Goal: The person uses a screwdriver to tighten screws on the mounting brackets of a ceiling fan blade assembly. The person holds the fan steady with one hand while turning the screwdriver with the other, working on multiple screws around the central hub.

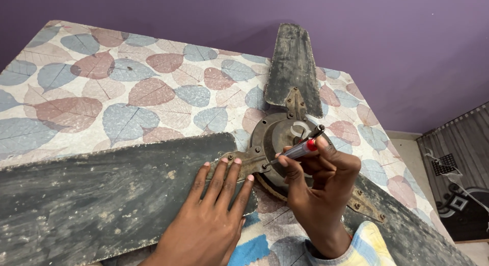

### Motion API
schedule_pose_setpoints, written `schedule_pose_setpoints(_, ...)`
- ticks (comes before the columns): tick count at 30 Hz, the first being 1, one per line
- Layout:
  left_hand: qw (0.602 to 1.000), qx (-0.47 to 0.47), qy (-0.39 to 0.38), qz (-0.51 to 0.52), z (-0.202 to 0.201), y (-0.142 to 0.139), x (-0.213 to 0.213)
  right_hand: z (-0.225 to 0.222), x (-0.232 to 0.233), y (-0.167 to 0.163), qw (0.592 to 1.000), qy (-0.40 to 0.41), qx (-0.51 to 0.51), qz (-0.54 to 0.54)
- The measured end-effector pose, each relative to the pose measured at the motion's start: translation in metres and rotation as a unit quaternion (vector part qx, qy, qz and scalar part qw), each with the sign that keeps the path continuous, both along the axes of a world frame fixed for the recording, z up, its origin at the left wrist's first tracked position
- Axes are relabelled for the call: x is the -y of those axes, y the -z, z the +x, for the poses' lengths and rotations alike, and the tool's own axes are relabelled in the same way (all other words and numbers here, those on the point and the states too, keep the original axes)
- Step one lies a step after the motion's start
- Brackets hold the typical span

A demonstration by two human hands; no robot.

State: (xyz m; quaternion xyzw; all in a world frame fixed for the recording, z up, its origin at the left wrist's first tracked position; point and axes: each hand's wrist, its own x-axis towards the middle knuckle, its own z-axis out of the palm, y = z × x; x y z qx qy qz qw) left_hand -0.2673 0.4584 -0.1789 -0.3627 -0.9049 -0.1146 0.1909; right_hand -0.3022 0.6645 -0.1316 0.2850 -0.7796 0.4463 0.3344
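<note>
Now the right hand grips a screwdriver at the fan hub — left hand flat, open.

Soft, even indoor light, sharp focus throughout, faint shadows, slight wide-angle stretch towards the edges.

The fan blade at the lower left looks like matt dark metal, rough with dust, grime and worn pale patches. The blade at the upper centre has the same dull, scuffed finish. The round hub at the centre is tarnished brownish metal, dull with rust-like stains, as are the blade brackets with small screw heads. The screwdriver has a glossy clear-and-red plastic handle. The leaf-printed cover beneath looks like smooth matt cloth. The purple wall is matt paint.
</note>
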Motion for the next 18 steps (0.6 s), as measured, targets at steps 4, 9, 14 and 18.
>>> schedule_pose_setpoints(4,1.000,-0.004,0.002,0.018,0.0000,0.0030,-0.0004,0.0005,0.0005,-0.0008,1.000,-0.001,0.002,0.004)
schedule_pose_setpoints(9,1.000,-0.014,0.001,0.014,-0.0002,0.0042,-0.0007,-0.0010,0.0028,-0.0029,1.000,0.017,-0.008,0.012)
schedule_pose_setpoints(14,1.000,-0.004,0.002,0.011,-0.0001,0.0029,-0.0010,-0.0002,0.0041,-0.0039,0.999,0.024,-0.017,0.024)
schedule_pose_setpoints(18,1.000,0.002,-0.005,0.008,0.0008,0.0026,-0.0008,-0.0018,0.0037,-0.0032,0.999,0.024,-0.018,0.021)
